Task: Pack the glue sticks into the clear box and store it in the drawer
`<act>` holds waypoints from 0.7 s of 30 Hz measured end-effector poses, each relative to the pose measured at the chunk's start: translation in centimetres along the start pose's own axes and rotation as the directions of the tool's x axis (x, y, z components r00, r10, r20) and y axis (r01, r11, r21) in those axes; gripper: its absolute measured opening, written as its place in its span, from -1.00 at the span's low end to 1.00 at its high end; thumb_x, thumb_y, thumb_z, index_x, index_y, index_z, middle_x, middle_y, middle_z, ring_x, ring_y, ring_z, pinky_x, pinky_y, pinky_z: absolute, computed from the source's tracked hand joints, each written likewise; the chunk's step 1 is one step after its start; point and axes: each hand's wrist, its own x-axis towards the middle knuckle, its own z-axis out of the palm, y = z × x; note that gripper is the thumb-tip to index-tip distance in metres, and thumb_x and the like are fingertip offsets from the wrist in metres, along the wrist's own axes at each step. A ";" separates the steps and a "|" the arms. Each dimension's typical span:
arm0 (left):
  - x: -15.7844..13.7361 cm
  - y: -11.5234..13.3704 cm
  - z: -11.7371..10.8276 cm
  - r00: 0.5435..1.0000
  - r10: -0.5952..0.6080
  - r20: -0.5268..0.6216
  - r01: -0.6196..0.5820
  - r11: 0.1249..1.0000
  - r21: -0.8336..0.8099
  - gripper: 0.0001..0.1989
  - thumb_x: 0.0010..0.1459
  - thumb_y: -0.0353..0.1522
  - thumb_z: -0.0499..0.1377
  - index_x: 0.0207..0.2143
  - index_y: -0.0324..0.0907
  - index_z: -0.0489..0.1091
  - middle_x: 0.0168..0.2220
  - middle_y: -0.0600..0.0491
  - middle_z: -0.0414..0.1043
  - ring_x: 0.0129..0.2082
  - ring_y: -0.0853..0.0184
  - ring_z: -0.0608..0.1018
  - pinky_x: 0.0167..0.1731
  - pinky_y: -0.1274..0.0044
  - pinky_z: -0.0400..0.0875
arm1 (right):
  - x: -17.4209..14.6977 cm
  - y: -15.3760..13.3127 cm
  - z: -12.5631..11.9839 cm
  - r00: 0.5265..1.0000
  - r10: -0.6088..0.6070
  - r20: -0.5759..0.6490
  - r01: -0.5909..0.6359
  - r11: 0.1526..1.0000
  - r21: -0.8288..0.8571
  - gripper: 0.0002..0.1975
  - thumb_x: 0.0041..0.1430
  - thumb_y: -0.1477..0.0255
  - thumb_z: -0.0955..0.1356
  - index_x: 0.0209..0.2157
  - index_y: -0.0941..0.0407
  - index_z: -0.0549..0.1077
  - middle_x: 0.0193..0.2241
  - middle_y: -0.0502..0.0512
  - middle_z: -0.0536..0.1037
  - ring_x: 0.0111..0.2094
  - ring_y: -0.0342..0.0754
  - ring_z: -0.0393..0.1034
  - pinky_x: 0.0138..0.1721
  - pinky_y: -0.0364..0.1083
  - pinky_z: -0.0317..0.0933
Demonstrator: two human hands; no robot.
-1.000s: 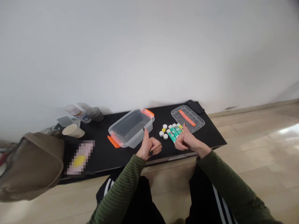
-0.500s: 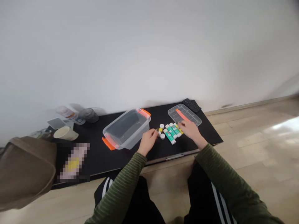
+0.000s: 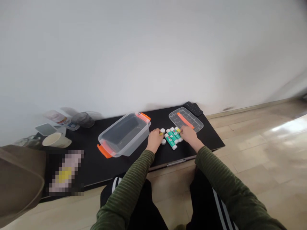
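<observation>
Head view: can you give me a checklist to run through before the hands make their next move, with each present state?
1. Tub open at the top: ok.
2. Lid lying on the table, apart from the tub: ok.
3. Green tubes lying side by side: ok.
4. Caps all in full view: not ok, the left hand partly covers them.
5. Left hand gripping a cap: cannot tell.
6. Right hand gripping the yellow tube: cannot tell, fingers hide it.

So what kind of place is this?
It looks like an indoor room, maybe at home or an office; I can't tell which. There's a plain pale wall, a shiny tiled floor and a black table beside the wall.
</observation>
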 end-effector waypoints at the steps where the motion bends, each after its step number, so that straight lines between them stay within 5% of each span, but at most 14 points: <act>1: 0.1 0.1 0.0 1.000 -0.017 0.009 0.017 1.000 0.004 -0.90 0.14 -0.39 0.16 -0.28 -0.19 0.42 -0.27 -0.08 0.52 -0.20 0.19 0.55 -0.24 0.46 0.34 | 0.1 -0.1 0.1 1.000 0.005 -0.006 -0.006 1.000 -0.008 -0.79 0.24 0.45 0.29 -0.10 0.10 0.44 -0.04 0.21 0.52 -0.04 0.06 0.44 -0.18 -0.06 0.28; 11: 0.7 -0.2 -0.3 0.998 -0.045 0.050 0.045 0.999 0.002 -0.84 0.10 -0.42 0.15 -0.25 -0.18 0.47 -0.27 -0.11 0.57 -0.20 0.13 0.58 -0.23 0.43 0.34 | 0.0 -0.7 -0.1 1.000 -0.004 -0.005 0.004 0.998 -0.063 -0.78 0.22 0.45 0.30 -0.09 0.13 0.43 -0.06 0.24 0.51 -0.03 0.10 0.44 -0.17 -0.05 0.29; 21: 0.0 -0.4 -0.8 0.995 0.061 -0.079 -0.068 0.994 -0.087 -0.81 0.19 -0.43 0.11 -0.15 -0.21 0.45 -0.15 -0.12 0.50 -0.12 0.18 0.54 -0.10 0.40 0.38 | -0.8 -2.3 0.2 0.998 0.019 0.053 -0.013 0.994 -0.110 -0.71 0.23 0.39 0.30 -0.07 0.17 0.52 -0.02 0.35 0.49 -0.04 0.16 0.46 -0.16 -0.01 0.30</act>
